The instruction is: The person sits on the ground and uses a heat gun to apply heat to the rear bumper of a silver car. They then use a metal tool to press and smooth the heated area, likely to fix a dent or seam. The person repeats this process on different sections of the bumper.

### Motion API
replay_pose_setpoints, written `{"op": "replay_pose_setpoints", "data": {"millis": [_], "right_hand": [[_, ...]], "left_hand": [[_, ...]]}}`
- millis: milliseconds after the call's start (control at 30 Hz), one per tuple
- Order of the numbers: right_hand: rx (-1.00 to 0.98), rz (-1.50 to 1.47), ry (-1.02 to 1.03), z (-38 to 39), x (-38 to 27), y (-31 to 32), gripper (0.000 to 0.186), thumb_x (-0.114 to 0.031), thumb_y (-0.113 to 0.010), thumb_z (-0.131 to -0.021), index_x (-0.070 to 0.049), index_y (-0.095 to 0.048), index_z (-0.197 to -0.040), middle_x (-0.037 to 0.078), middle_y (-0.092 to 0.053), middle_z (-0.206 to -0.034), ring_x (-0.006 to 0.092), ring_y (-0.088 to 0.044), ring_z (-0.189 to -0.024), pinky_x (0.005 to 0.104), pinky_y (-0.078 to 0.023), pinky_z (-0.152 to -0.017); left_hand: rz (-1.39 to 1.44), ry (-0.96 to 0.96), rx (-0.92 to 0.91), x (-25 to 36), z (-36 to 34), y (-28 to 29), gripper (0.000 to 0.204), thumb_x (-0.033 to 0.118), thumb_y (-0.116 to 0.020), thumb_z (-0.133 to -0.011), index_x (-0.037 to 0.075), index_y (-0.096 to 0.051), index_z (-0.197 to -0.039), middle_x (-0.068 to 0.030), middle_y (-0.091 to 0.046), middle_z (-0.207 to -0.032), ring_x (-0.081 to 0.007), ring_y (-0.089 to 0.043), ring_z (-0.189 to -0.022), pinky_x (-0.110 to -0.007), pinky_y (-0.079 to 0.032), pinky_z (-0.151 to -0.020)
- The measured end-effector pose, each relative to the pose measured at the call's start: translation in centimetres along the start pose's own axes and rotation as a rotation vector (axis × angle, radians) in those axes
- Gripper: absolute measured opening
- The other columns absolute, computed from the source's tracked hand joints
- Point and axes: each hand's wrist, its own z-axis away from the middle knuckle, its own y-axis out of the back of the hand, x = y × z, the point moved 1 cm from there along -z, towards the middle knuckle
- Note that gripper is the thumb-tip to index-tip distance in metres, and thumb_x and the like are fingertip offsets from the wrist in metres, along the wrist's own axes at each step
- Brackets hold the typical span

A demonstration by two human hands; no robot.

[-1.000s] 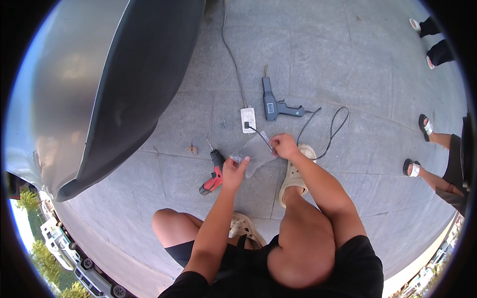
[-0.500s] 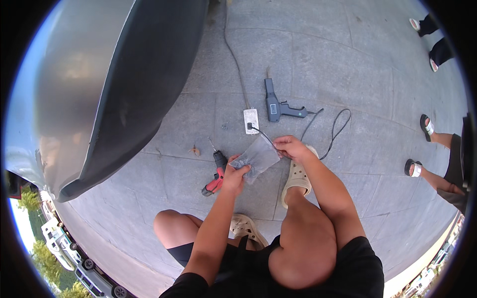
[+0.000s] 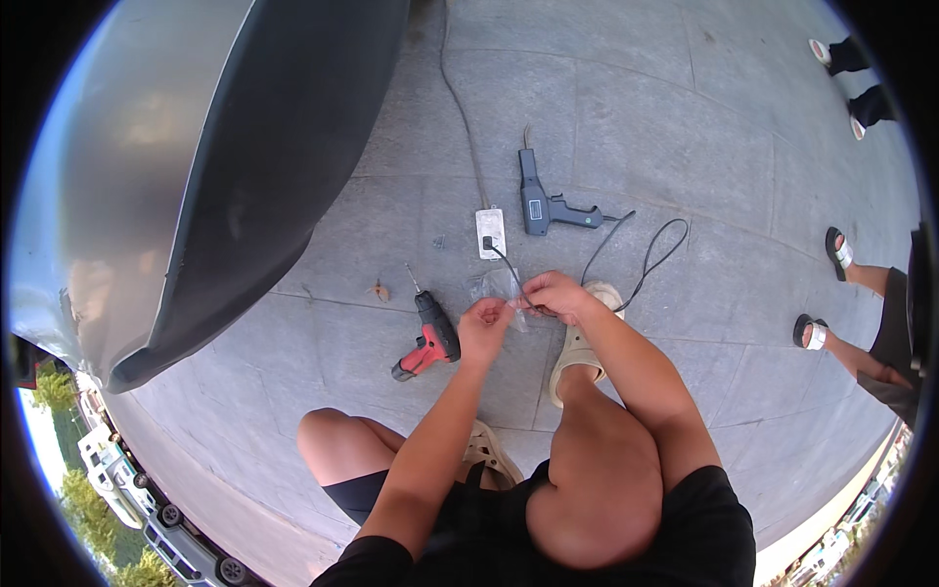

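Left hand [image 3: 483, 330] and right hand [image 3: 555, 295] pinch a clear plastic bag [image 3: 493, 285]; a dark-grey pistol-shaped tool [image 3: 531, 179] bears an unreadable pale label [image 3: 535, 210].

Left arm [image 3: 430, 435], one: slanting up and rightward from the lower edge. Left hand [image 3: 483, 327], one: curling its fingers inward, turning its fingertips rightward. Right arm [image 3: 641, 370], one: bending at the elbow and slanting up and leftward. Right hand [image 3: 558, 295], one: pinching, back of hand facing up, fingertips pointing left. Both hands: sitting close together. Left knee [image 3: 333, 445] and right knee [image 3: 597, 514]: bending in a crouch.
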Motion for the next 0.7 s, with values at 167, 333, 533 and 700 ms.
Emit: {"op": "replay_pose_setpoints", "data": {"millis": [167, 333, 533, 700], "right_hand": [[0.042, 0.301, 0.106, -0.1, -0.9, -0.4, 0.009, -0.007, -0.081, -0.083, -0.001, -0.076, -0.088, 0.002, -0.069, -0.075, 0.0106, -0.061, -0.064, 0.0272, -0.049, -0.059], [-0.014, 0.710, 0.237, 0.6, -2.2, -0.2, 0.013, -0.011, -0.082, -0.085, 0.000, -0.075, -0.084, 0.001, -0.068, -0.071, 0.0098, -0.062, -0.065, 0.0289, -0.051, -0.060], [-0.133, 0.401, 0.202, 0.6, -0.9, 0.4, 0.022, -0.021, -0.082, -0.094, -0.004, -0.073, -0.084, -0.002, -0.064, -0.071, 0.0085, -0.056, -0.063, 0.0268, -0.043, -0.057], [-0.188, -0.085, 0.106, 0.7, 1.1, 0.0, 0.023, -0.025, -0.079, -0.098, -0.004, -0.074, -0.092, -0.002, -0.067, -0.076, 0.0081, -0.057, -0.066, 0.0253, -0.042, -0.059]], "left_hand": [[0.435, 0.259, -0.166, 0.1, 0.1, -1.2, 0.024, 0.019, -0.077, -0.099, -0.002, -0.074, -0.109, -0.0091, -0.077, -0.097, -0.0172, -0.073, -0.082, -0.033, -0.063, -0.076], [0.511, 0.400, -0.280, -0.3, -0.3, -0.6, 0.023, 0.018, -0.071, -0.103, -0.004, -0.074, -0.108, -0.0092, -0.077, -0.098, -0.0182, -0.074, -0.083, -0.034, -0.065, -0.079], [0.444, 0.238, -0.395, -0.3, -1.1, -0.2, 0.022, 0.019, -0.064, -0.108, -0.001, -0.074, -0.105, -0.0076, -0.076, -0.094, -0.0162, -0.074, -0.082, -0.032, -0.064, -0.079], [0.451, 0.145, -0.419, -0.1, -1.4, 0.0, 0.022, 0.019, -0.065, -0.108, -0.001, -0.074, -0.105, -0.0070, -0.076, -0.093, -0.0136, -0.072, -0.081, -0.031, -0.062, -0.076]]}}
